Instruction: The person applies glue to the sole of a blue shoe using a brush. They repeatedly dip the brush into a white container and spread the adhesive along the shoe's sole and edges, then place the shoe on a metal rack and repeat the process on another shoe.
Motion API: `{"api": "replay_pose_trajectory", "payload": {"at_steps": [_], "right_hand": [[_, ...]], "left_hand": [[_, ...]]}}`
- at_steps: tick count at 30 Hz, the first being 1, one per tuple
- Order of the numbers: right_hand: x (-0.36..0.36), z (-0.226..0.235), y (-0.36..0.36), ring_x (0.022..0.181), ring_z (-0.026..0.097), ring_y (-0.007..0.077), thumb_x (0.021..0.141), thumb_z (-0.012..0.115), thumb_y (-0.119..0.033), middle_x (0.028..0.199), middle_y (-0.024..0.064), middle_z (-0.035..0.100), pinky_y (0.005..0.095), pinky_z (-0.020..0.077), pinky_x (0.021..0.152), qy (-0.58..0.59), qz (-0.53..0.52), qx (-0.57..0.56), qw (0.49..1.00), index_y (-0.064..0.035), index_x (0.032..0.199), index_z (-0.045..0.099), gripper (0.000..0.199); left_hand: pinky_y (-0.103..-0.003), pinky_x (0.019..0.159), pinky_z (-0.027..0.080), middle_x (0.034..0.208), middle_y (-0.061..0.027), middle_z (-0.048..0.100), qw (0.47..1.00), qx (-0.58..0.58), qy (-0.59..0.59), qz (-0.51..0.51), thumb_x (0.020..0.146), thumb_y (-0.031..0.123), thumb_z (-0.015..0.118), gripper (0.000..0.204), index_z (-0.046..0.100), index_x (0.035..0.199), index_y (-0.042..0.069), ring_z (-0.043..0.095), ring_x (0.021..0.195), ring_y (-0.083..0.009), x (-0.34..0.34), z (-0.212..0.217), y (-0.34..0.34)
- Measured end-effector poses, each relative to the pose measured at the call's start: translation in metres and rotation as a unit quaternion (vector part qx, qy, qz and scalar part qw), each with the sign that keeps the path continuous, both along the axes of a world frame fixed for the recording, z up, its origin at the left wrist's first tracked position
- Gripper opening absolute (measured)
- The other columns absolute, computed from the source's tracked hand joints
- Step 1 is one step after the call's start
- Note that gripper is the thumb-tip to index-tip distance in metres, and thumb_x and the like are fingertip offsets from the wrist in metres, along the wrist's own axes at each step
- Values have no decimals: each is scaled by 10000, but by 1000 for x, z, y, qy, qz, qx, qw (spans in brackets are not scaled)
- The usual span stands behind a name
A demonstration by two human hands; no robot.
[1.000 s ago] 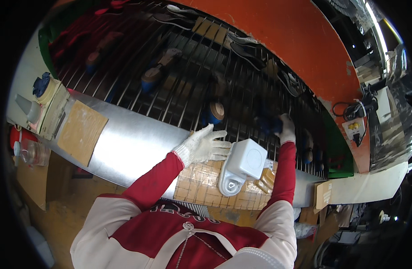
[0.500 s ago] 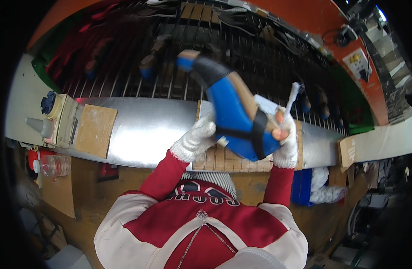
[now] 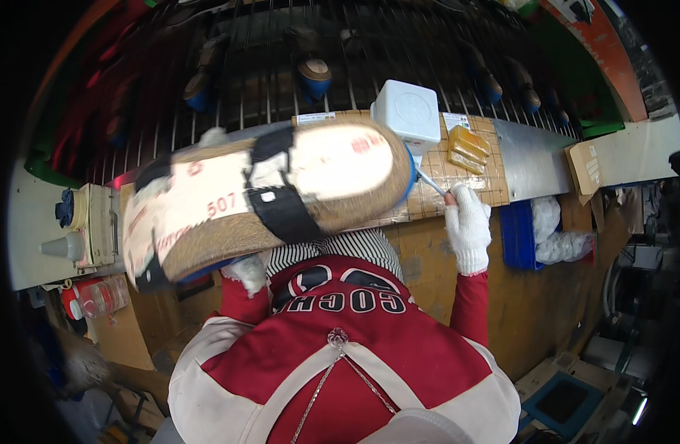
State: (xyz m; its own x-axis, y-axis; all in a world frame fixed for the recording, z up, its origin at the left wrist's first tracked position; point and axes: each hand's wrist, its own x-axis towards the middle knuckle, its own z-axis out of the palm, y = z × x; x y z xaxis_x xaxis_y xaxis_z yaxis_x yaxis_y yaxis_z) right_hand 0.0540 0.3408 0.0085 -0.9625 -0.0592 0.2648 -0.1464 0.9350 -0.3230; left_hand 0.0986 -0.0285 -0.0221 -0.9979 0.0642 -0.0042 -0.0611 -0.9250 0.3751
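Note:
My left hand [image 3: 245, 271], in a white glove, grips a shoe [image 3: 266, 196] from below and holds it close to the camera. The shoe lies bottom up: a tan sole with white paper patches, black straps across it and a blue edge. It hides most of my left hand. My right hand [image 3: 467, 229], also gloved, rests at the front edge of a gridded wooden board [image 3: 466, 181] and pinches a thin brush [image 3: 430, 181]. The brush points toward a white square pot [image 3: 406, 111] standing on the board.
Behind the board runs a rack of metal rods [image 3: 281, 81] carrying several shoes [image 3: 315, 74]. Yellow blocks [image 3: 469, 144] lie on the board's right. A blue bin [image 3: 517, 235] and plastic bags [image 3: 558, 237] hang below the bench. A switch box [image 3: 88, 226] and bottle [image 3: 96, 296] are at left.
The shoe came off the rack, was turned sole up and swung left toward the camera. My right hand let go of it and now holds the brush by the white pot.

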Motion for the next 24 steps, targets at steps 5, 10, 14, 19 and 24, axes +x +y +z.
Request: {"api": "replay_pose_trajectory", "payload": {"at_steps": [5, 10, 14, 19, 24], "right_hand": [[-14, -9, -11, 836, 616, 284, 845, 719, -222, 844, 65, 638, 432, 389, 772, 36, -1, 61, 997, -159, 881, 656, 96], [-22, -6, -15, 853, 619, 265, 811, 741, -224, 822, 43, 643, 436, 395, 776, 72, 39, 121, 989, -174, 876, 672, 107], [-24, -7, -7, 815, 626, 280, 839, 728, -243, 810, 45, 651, 438, 399, 771, 29, 41, 85, 995, -157, 882, 669, 113], [-22, -19, 9, 684, 578, 160, 934, 674, -251, 760, 22, 627, 326, 417, 663, -129, -27, -194, 972, -75, 952, 661, 177], [-18, -22, 11, 732, 532, 42, 969, 675, -230, 811, -30, 590, 224, 420, 638, -255, -27, -444, 859, 23, 1117, 643, 295]], "left_hand": [[-413, 1079, 443, 1421, -125, 528, 1000, 15, -7, 9, 794, 331, 786, 808, 425, 1453, 32, 538, 1279, -261, 1, 6, -1], [-399, 1042, 470, 1394, -128, 544, 1000, 23, -5, 12, 843, 371, 723, 729, 452, 1425, 25, 565, 1241, -250, -3, 9, -1], [-388, 1012, 491, 1374, -130, 557, 999, 29, -1, 16, 883, 403, 673, 677, 473, 1403, 20, 586, 1210, -241, -13, 11, 0], [-374, 975, 518, 1347, -133, 573, 999, 30, 10, 23, 931, 444, 610, 628, 500, 1375, 13, 612, 1172, -231, -28, 13, 1], [-360, 938, 545, 1321, -136, 589, 997, 19, 49, 55, 980, 484, 547, 603, 527, 1348, 6, 638, 1134, -220, -55, 16, 14]]}}
